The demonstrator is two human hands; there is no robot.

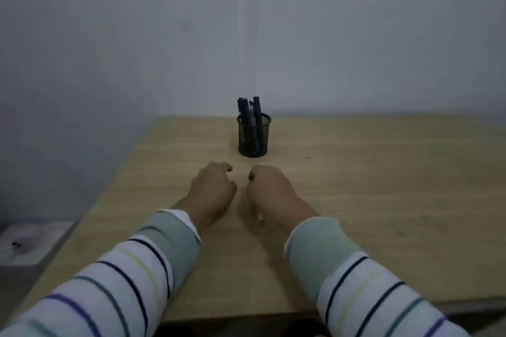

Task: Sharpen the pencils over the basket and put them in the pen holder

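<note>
Stretches the left forearm [153, 268] and right forearm [342, 268] from the near edge toward the far middle, both in white knitted sleeves striped navy, green and yellow, with pale green cuffs. Holds the bare left hand [213, 189] and bare right hand [269, 191] low, close side by side yet apart, backs up, knuckles far. Curls the left fingers [227, 168] under the palm; cannot tell whether anything lies inside. Curls the right fingers [253, 172] round a thin pencil [259, 217], its metal-capped end poking out near, beneath the wrist. Shows a dark spot at the right index fingertip, too blurred to name.
</note>
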